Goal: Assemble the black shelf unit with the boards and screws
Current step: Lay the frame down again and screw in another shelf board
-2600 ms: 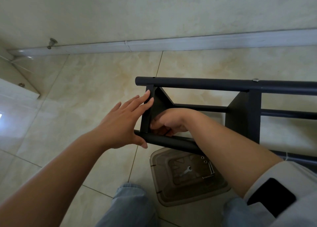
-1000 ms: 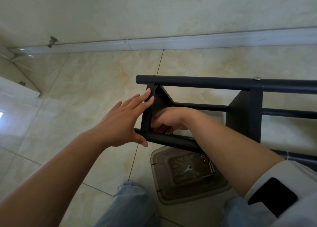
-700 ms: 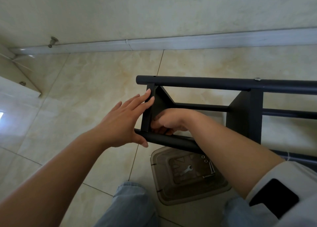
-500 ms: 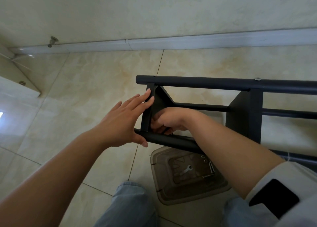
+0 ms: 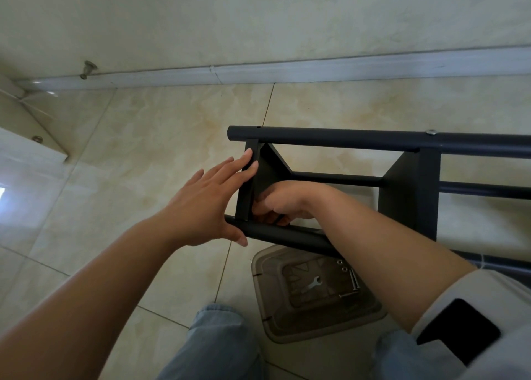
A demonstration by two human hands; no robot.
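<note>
The black metal shelf frame of round tubes (image 5: 359,139) lies on its side on the beige tiled floor (image 5: 161,126), at about one o'clock from the knees. Since a moment ago almost nothing has shifted. The left hand (image 5: 201,204) stays flat, its grip wide, fingers braced on the black end board (image 5: 247,184), thumb under the near tube. The right hand (image 5: 280,204) remains curled behind that board, apparently working a fastener; what it pinches is hidden. That stillness suggests slow tightening at this corner. At five o'clock, a clear brown plastic tray (image 5: 313,319) holds a small silver spanner (image 5: 312,284) and loose screws (image 5: 354,279).
</note>
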